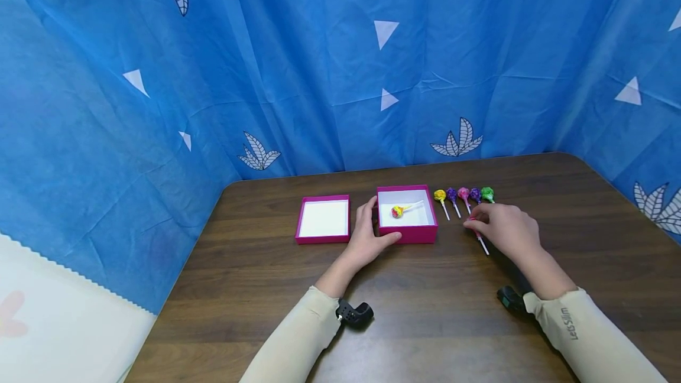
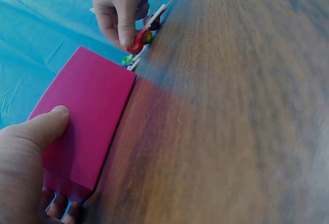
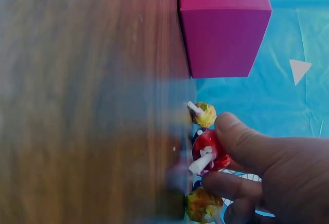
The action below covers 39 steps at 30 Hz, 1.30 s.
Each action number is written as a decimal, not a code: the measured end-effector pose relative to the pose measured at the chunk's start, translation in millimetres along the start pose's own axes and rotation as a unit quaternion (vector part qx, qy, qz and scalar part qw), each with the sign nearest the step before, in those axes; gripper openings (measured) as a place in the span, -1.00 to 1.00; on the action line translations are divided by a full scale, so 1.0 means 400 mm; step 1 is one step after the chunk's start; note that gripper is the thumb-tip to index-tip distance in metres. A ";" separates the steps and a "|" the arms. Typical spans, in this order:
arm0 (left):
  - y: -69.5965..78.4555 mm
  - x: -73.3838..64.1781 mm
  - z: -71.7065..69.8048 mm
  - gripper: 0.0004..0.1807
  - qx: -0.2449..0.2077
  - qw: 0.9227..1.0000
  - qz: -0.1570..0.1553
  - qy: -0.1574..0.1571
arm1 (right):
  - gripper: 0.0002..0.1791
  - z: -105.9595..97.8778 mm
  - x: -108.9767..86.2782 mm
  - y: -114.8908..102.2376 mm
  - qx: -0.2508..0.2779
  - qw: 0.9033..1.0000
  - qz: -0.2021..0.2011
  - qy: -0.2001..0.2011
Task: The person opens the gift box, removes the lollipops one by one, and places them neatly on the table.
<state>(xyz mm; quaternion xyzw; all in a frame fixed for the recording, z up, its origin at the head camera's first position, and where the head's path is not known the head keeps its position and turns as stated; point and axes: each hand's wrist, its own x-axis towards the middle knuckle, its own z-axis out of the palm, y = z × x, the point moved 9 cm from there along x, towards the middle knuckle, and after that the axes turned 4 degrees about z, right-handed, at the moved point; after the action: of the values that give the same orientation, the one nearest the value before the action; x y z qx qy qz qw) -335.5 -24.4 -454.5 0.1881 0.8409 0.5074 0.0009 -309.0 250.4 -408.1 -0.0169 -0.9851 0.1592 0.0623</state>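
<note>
My right hand (image 1: 508, 229) pinches a red-wrapped lollipop (image 3: 209, 149) between thumb and fingers, its white stick pointing towards me. Just behind it, a row of several lollipops lies on the table: a yellow one (image 1: 439, 195), two purple ones, a pink one (image 1: 463, 193) and a green one (image 1: 487, 193). With the thumb on its front and the fingers round its left side, my left hand (image 1: 366, 242) holds a magenta box (image 1: 408, 235). One yellow-and-red lollipop (image 1: 397, 211) lies inside on the white bottom.
Left of the box lies its magenta lid (image 1: 323, 218), white inside facing up. A yellow-orange lollipop (image 3: 202, 206) shows near my right fingers in the right wrist view. Behind the wooden table (image 1: 255, 300) hangs a blue patterned curtain (image 1: 319, 75).
</note>
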 end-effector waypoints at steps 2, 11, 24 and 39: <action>0.001 -0.001 -0.001 0.08 0.001 1.000 0.000 0.000 | -0.58 0.004 0.001 -0.001 -0.005 1.000 -0.001 -0.003; 0.002 -0.003 -0.001 0.08 -0.003 1.000 -0.001 -0.003 | -0.58 0.009 0.003 0.001 -0.013 1.000 0.000 -0.008; 0.000 -0.001 0.003 0.09 -0.002 1.000 0.000 -0.005 | -0.56 0.002 -0.006 0.003 -0.009 1.000 0.005 -0.006; 0.000 0.000 0.001 0.08 -0.001 1.000 -0.002 -0.002 | -0.50 -0.026 0.002 -0.003 0.065 0.998 0.015 0.002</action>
<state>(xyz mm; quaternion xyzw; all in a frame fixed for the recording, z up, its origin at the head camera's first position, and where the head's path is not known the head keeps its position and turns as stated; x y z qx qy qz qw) -335.5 -24.2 -454.7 0.1871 0.8410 0.5077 0.0041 -308.5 252.5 -397.7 -0.0277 -0.9723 0.2234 0.0633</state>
